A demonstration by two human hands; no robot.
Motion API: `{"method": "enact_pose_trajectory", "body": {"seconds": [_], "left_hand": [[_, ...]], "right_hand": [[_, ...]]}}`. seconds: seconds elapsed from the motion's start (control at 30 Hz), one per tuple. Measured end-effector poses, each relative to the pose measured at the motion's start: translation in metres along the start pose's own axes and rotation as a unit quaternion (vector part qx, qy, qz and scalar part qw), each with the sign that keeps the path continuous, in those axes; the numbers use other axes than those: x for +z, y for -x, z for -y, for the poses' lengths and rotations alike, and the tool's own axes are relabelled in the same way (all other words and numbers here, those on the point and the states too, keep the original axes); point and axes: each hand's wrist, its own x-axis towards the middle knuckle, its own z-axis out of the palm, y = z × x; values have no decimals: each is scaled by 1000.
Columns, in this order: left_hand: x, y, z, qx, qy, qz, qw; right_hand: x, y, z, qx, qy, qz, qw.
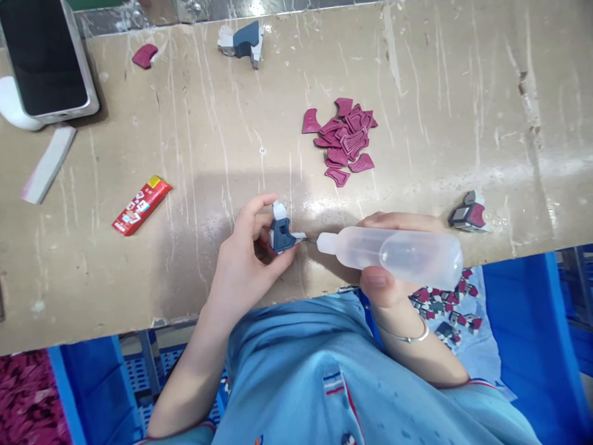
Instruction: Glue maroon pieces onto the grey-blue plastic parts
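Note:
Between its thumb and fingers, my left hand [248, 253] holds a small dark blue and white plastic part [281, 233] above the table's front edge. My right hand [389, 284] is closed around a translucent squeeze bottle [398, 254], which lies nearly level with its nozzle pointing left. The thin tip of the bottle is right at the part's right side; whether they touch I cannot tell. Behind the hands is a pile of maroon pieces [354, 137]. An assembled grey, white and maroon part [469, 213] sits to the right of my right hand.
A phone [46, 59] on a white stand, a white strip [49, 165] and a red packet [141, 206] lie at the left. Farther back are a maroon piece [145, 56] and a blue-white part [246, 42]. Blue bins [532, 327] with parts stand below the table [445, 123].

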Motion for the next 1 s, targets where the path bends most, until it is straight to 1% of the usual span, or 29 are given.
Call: {"method": "enact_pose_trajectory", "body": {"seconds": [0.1,0.2,0.33,0.4,0.57,0.7,0.77,0.83,0.9,0.93,0.97,1.0], "left_hand": [[0,0,0,1,3,3,1000],[0,0,-1,3,2,4,1000],[-1,-1,-1,-2,5,1,1000],[-1,-1,-2,-2,7,3,1000],[-1,-1,-2,9,8,3,1000],[-1,-1,-1,18,12,4,1000],[-1,-1,0,19,7,0,1000],[0,-1,1,16,2,-2,1000],[0,-1,0,10,2,-3,1000],[0,-1,0,6,4,-2,1000],[0,-1,0,2,6,0,1000],[-1,-1,-1,-2,8,1,1000]], "right_hand": [[-5,2,2,49,-14,36,998],[-7,4,2,71,-31,57,995],[-1,2,-1,49,-34,14,998],[3,1,-3,33,-23,6,999],[6,-2,-4,5,-7,30,999],[7,-2,-6,-25,-9,31,999],[8,1,-8,-28,-10,30,999],[10,3,-10,-12,-22,16,1000],[9,2,-13,30,-91,-6,995],[7,0,-16,70,-153,-5,986],[3,-6,-21,127,-226,8,966],[-3,-13,-28,193,-301,33,933]]}}
